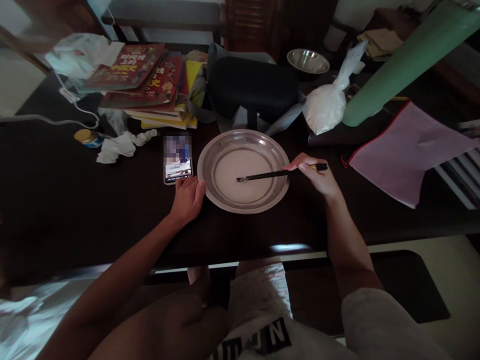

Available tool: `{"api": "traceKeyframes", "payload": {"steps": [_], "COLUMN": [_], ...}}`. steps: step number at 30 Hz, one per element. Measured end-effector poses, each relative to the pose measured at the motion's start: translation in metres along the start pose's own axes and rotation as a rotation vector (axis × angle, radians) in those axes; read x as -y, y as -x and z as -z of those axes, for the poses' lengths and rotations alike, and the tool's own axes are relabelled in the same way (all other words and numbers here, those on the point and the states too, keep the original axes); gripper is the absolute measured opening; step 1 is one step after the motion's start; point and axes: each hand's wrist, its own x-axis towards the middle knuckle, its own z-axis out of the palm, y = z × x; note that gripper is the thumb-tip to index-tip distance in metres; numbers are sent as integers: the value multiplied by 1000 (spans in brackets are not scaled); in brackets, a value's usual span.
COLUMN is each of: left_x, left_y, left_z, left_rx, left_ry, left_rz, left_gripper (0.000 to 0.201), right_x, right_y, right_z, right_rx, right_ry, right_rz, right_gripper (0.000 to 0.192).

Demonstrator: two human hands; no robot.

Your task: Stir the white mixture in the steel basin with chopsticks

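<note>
A wide, shallow metal basin (243, 206) with milky white liquid in it sits on the dark table in front of me. My right hand (315, 172) grips a pair of black chopsticks (268, 174) near their back end, over the basin's right rim. Their tips reach into the liquid near its middle. At the basin's left side, my left hand (187, 199) holds the rim, thumb against the edge and fingers curled on the outer side. Those fingers lie right by the lower edge of a lit phone (178, 167); whether they touch it I cannot tell.
Behind the basin stands a black case (253, 85), with stacked books (142, 85) to its left. A tied bag of white powder (324, 107), a green tube (405, 65) and a pink cloth pouch (405, 150) lie right. Crumpled tissue (118, 147) and a small jar (88, 138) are left.
</note>
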Motion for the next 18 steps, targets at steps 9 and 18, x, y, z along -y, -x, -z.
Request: {"api": "traceKeyframes", "payload": {"steps": [9,18], "left_x": [-2,0], "left_y": [0,0], "left_z": [1,0], "left_rx": [7,14], "left_ry": [-27,-8], "left_rz": [5,6], "left_gripper": [66,60], "right_x": [-2,-4], "right_y": [1,1], "right_z": [1,2], "right_rx": [-42,-86], "right_ry": [-31,-48], "right_rz": [18,19], "right_gripper": [26,27]}}
